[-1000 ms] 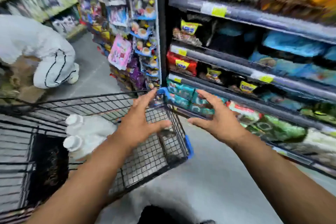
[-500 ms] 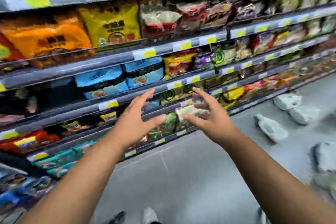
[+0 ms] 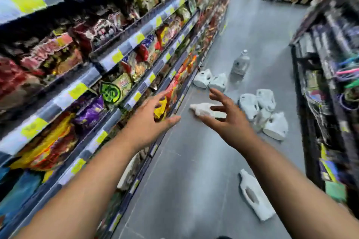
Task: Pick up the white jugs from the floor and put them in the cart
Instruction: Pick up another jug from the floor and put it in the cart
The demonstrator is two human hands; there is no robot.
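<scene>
Several white jugs lie on the grey aisle floor. One jug (image 3: 254, 196) lies on its side close by, under my right forearm. Another (image 3: 202, 109) lies beyond and partly behind my right hand. A cluster of jugs (image 3: 262, 110) sits further right, and a pair (image 3: 210, 80) lies by the shelf foot. A clear bottle (image 3: 240, 64) stands upright behind them. My left hand (image 3: 150, 120) and my right hand (image 3: 227, 120) are stretched forward, fingers spread, holding nothing. The cart is out of view.
Stocked snack shelves (image 3: 108, 60) run along the left side of the aisle. A dark rack of goods (image 3: 330, 87) lines the right. The grey floor (image 3: 194, 170) stretches ahead between them.
My view has swung right, away from the cart with two jugs in it, to the aisle floor with the jugs. Both hands stay raised and empty.
</scene>
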